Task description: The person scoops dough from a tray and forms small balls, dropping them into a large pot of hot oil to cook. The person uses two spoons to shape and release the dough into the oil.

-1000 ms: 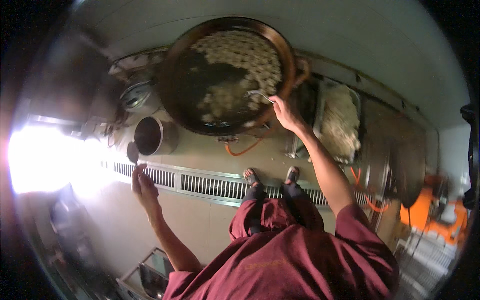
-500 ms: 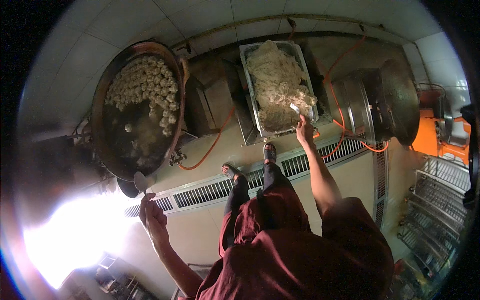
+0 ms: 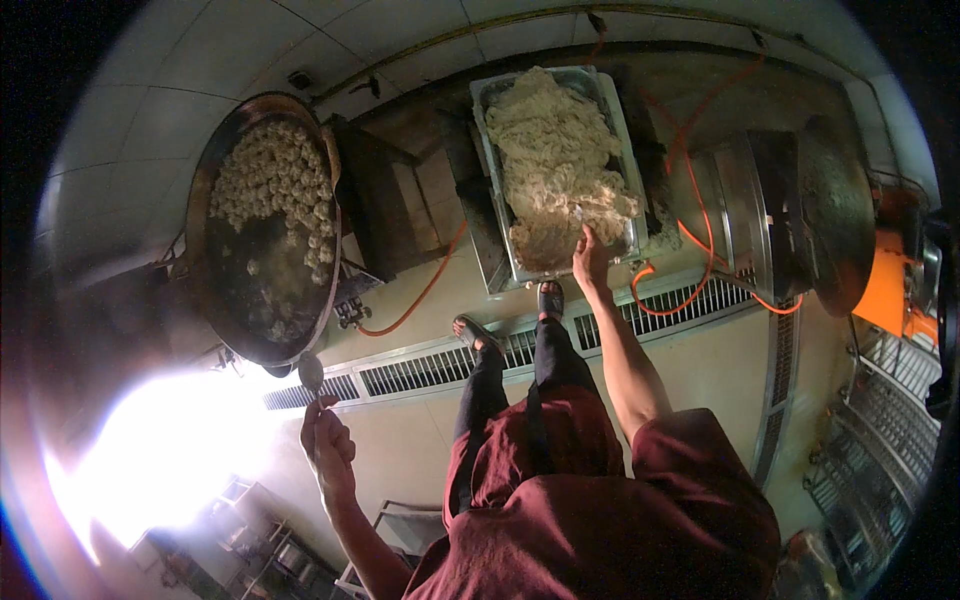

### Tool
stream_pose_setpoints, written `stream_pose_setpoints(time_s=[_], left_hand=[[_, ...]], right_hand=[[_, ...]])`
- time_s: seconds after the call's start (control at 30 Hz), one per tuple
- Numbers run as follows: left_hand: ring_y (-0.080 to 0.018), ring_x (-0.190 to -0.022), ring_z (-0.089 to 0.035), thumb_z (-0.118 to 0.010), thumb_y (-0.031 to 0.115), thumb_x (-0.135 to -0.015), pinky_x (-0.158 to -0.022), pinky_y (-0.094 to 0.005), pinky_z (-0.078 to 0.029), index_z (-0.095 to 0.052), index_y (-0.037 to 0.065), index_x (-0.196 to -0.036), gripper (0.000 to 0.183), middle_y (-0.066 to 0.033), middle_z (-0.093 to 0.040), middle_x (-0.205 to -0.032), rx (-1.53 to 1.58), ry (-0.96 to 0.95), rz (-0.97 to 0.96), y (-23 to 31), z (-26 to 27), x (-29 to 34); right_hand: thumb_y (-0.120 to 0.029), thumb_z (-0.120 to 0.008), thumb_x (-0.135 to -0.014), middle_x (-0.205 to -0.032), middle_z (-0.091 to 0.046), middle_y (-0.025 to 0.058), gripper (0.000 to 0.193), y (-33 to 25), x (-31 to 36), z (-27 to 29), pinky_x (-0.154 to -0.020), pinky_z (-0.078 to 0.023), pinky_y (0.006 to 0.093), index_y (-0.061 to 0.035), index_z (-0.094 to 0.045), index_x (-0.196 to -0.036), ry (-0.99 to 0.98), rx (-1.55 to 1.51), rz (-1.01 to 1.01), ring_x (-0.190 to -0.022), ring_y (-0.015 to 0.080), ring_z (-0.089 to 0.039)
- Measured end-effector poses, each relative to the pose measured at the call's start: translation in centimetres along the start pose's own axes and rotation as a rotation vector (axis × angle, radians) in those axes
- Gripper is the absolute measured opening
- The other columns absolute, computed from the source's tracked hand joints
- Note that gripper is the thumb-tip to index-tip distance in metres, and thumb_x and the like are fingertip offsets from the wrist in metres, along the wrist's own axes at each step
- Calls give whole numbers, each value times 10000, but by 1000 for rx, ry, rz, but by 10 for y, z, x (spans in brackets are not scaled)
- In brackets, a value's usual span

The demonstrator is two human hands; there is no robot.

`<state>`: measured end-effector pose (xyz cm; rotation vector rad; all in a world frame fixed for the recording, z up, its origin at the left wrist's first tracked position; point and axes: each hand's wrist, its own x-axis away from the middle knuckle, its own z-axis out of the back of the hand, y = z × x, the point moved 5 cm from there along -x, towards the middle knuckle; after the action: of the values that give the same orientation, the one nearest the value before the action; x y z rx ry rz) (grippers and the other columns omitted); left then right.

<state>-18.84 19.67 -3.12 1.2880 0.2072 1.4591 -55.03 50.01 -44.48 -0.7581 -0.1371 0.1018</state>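
In my closed left hand [image 3: 328, 448] is a spoon [image 3: 311, 373], its bowl up near the rim of a big round pan. Inside that pan [image 3: 190, 215], many pale, lumpy balls cluster in dark liquid at the far side, with a few apart in the nearer part. My right hand [image 3: 590, 262] reaches over the near end of a rectangular metal tray [image 3: 637, 180], its fingers pinched on a small utensil with a pale, shiny end [image 3: 577, 212]. That end touches the beige, dough-like mixture [image 3: 550, 140] heaped in the tray; its exact kind is hard to make out.
Right of the tray stands a metal stove unit with a large dark pan [image 3: 838, 215]. Orange hoses [image 3: 690, 210] loop beside it. A floor drain grate [image 3: 420, 373] runs by my feet. Wire racks [image 3: 890, 410] stand at right; glare fills the lower left.
My right hand has shifted left and a little toward the far side, its utensil now lower in the mixture. The left hand with its spoon has moved slightly right and nearer; the view has shifted.
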Motion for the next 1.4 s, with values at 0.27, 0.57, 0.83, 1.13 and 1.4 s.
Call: stream_pose_setpoints(time_s=[0.27,0.57,0.83,1.13,1.4], left_hand=[[10,-514,-202,-512,168,-1044,-426,-203,-141,-626,53,-1161,200,107,-260,-669,17,9,10,0,-17,7],[14,-519,-217,-534,196,-1048,-424,-203,-153,-631,48,-1169,214,110,-266,-668,20,6,19,3,-22,13],[-2,-496,-247,-500,233,-1061,-425,-204,-187,-644,70,-1184,250,98,-323,-649,-2,-176,-38,-7,-37,2],[-19,-476,-300,-464,265,-1084,-422,-229,-255,-628,21,-1213,321,72,-359,-616,74,-533,-239,10,-49,8],[-19,-488,-293,-503,235,-1070,-430,-225,-248,-640,30,-1186,273,83,-364,-617,122,-430,-159,12,-38,9]], right_hand=[[-77,-566,-1006,-1041,-733,221,398,9,6,7,-790,-562,467,-108,-612,-1400,-25,-93,181,-925,398,-713],[-103,-543,-1032,-1026,-753,197,318,-17,10,5,-854,-556,414,-88,-664,-1326,-172,-159,126,-953,389,-712],[-104,-483,-1101,-812,-453,-59,369,-83,63,99,-569,-345,227,-112,-615,-1445,-232,-463,119,-646,57,-375],[-48,-474,-1073,-775,-388,-86,453,-196,135,192,-541,-294,185,-113,-554,-1514,-125,-664,265,-606,9,-308],[-200,-486,-1115,-821,-541,-43,346,-60,45,49,-575,-406,267,-73,-614,-1411,-93,-281,130,-655,71,-431]])
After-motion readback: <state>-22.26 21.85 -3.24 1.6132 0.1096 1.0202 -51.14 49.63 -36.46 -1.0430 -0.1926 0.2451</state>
